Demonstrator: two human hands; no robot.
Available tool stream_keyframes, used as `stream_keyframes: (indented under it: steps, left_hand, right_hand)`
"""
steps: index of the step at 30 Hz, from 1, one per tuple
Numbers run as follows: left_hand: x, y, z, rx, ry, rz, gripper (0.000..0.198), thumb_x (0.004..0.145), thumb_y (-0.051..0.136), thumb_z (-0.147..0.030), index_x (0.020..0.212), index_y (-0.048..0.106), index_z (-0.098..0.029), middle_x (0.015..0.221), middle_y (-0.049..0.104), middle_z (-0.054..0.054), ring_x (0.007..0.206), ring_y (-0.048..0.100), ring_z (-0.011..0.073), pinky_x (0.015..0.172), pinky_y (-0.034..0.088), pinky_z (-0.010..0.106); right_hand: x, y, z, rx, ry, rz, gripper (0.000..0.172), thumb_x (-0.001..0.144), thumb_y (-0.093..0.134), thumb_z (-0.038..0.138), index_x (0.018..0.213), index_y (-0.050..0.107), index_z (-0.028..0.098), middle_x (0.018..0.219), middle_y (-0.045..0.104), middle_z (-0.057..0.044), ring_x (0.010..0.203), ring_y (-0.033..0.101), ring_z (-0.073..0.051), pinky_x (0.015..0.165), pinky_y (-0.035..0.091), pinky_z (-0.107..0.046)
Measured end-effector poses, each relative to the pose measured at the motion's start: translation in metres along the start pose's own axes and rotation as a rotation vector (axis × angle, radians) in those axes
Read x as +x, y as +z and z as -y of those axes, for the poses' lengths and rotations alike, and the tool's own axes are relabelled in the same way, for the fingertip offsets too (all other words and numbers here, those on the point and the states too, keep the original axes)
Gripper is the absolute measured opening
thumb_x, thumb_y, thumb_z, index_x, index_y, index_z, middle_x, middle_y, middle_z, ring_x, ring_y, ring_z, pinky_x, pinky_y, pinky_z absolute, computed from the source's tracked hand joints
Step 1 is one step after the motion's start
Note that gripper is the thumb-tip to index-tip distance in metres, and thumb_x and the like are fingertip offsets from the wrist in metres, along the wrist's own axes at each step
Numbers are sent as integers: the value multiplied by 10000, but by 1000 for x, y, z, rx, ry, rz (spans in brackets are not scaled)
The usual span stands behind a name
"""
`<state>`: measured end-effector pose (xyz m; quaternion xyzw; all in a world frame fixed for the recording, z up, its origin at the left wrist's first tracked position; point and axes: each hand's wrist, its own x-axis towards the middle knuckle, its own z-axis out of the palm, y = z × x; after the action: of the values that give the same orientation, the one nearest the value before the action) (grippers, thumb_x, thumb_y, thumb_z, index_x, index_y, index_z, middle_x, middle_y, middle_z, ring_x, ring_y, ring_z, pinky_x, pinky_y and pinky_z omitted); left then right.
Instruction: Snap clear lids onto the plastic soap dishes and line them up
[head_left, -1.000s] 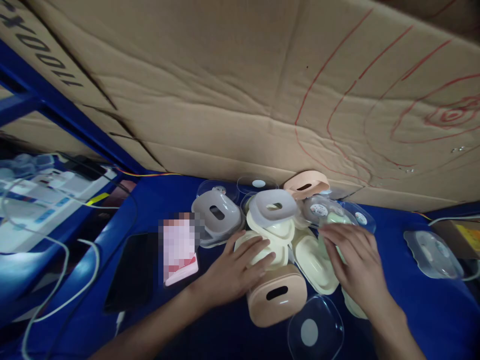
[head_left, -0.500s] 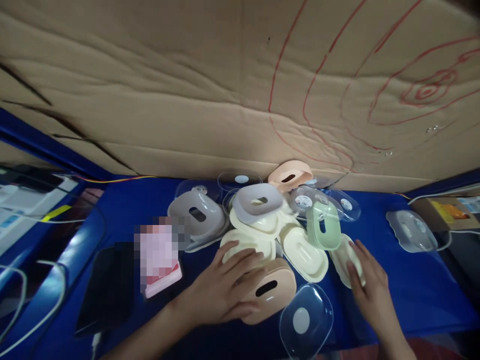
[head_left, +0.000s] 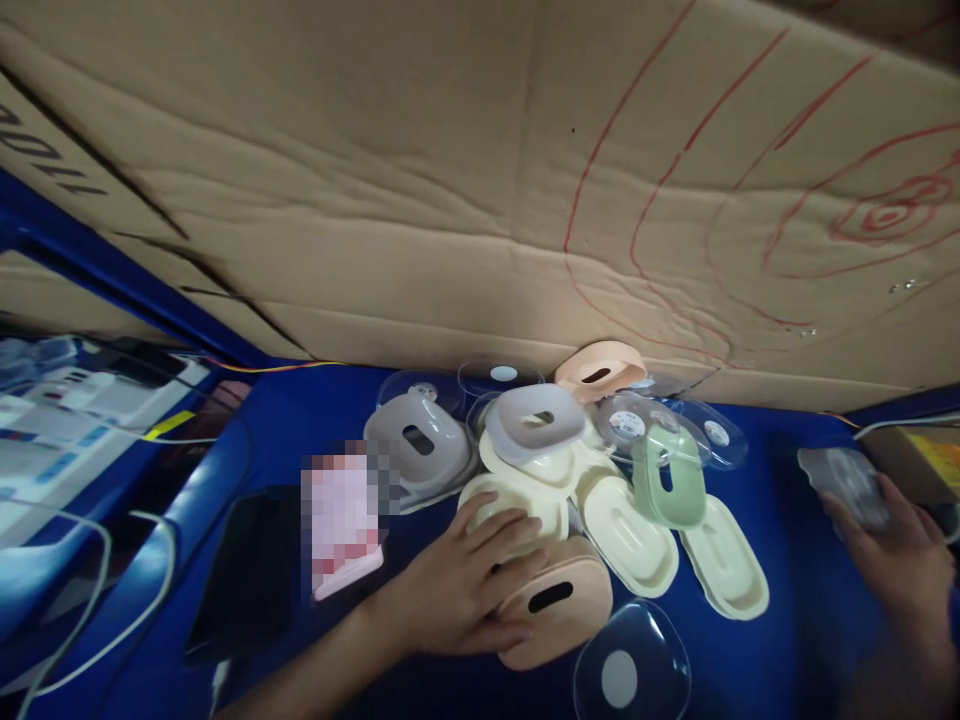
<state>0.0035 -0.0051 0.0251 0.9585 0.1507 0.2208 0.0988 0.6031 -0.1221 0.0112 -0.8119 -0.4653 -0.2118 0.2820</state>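
Observation:
My left hand lies with fingers spread over the left part of a peach slotted cover and a cream tray. At the right, my right hand has its thumb and fingers around a clear plastic piece; motion blurs it. Between the hands are more cream trays, a green slotted cover and a clear lid with a round white sticker. Grey slotted covers lie behind my left hand.
Another peach cover leans by the cardboard wall, among several clear lids. A pink item, partly pixelated, and a dark flat device lie left on the blue table. Cables run along the left; a box stands far right.
My right hand has left the right-hand cream tray and moved right to the clear plastic piece. My left hand stays on the peach cover. The camera view has shifted slightly.

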Motion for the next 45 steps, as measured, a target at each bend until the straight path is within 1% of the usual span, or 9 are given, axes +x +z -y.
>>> stream_keyframes:
  steps: [3, 9, 14, 18, 24, 29, 38, 41, 45]
  left_hand:
    - [-1, 3, 1, 8, 7, -31, 566, 1013, 645, -561, 1465, 597, -225, 1435, 662, 145, 1364, 578, 308, 1262, 317, 558]
    - [-8, 8, -2, -42, -78, -215, 1011, 918, 793, -555, 1702, 210, -297, 1715, 276, 243, 1506, 451, 391, 1161, 490, 571]
    - [-8, 7, -3, -254, -185, -291, 1319, 805, 933, -413, 1716, -20, -367, 1744, 181, 239, 1569, 382, 423, 1133, 548, 558]
    - [-7, 0, 2, -293, -272, -422, 1115, 909, 836, -287, 1710, 65, -373, 1680, 318, 207, 1547, 424, 383, 1171, 510, 586]
    - [-7, -3, 6, -270, -291, -427, 840, 982, 752, -341, 1663, 261, -300, 1676, 310, 216, 1565, 378, 371, 1206, 463, 599]
    - [-6, -1, 6, -367, -308, -514, 804, 1016, 702, -398, 1665, 237, -309, 1691, 310, 220, 1580, 371, 366, 1215, 439, 618]
    - [-7, -4, 11, -269, -272, -534, 856, 1004, 710, -235, 1688, 210, -354, 1710, 308, 205, 1574, 402, 348, 1149, 533, 560]
    - [-8, -11, 14, -137, -246, -586, 690, 1007, 627, -102, 1621, 385, -304, 1585, 483, 189, 1441, 562, 287, 1065, 599, 446]
    - [-5, -13, 8, 53, -152, -464, 387, 991, 658, -147, 1362, 646, -257, 1309, 709, 108, 1207, 685, 242, 1053, 573, 416]
  right_hand:
    - [-24, -23, 84, 108, -83, 143, 748, 902, 751, 596, 1576, 556, 337, 1484, 620, -214, 1355, 603, -482, 968, 541, -631]
    - [-51, -47, 260, 411, -803, 459, 796, 932, 752, 368, 1647, 403, 417, 1709, 346, -114, 1491, 434, -461, 1130, 464, -707]
    - [-48, -46, 333, 501, -1116, 648, 694, 977, 695, 373, 1625, 447, 367, 1740, 313, -94, 1553, 369, -391, 1162, 502, -597]
    - [-24, -26, 347, 586, -1008, 781, 700, 1047, 580, 517, 1674, 350, 307, 1755, 304, -105, 1607, 327, -338, 1214, 472, -546]
    - [-9, 2, 350, 423, -878, 544, 646, 1082, 553, 432, 1675, 327, 312, 1775, 258, -117, 1659, 169, -367, 1278, 261, -704]
    - [-34, -15, 367, 611, -1142, 690, 508, 1084, 556, 464, 1536, 524, 234, 1498, 646, -95, 1472, 521, -242, 1287, 349, -523]
    - [-29, -20, 364, 868, -1028, 704, 344, 1114, 480, 265, 1442, 572, 219, 1325, 742, -83, 1241, 683, -205, 1152, 488, -455]
    - [-24, -21, 353, 925, -980, 667, 374, 1115, 478, 310, 1463, 559, 200, 1317, 738, -117, 1208, 686, -250, 1064, 521, -484]
    - [-28, -17, 355, 893, -971, 612, 351, 1117, 485, 307, 1433, 576, 183, 1281, 752, -120, 1167, 695, -246, 1009, 522, -458]
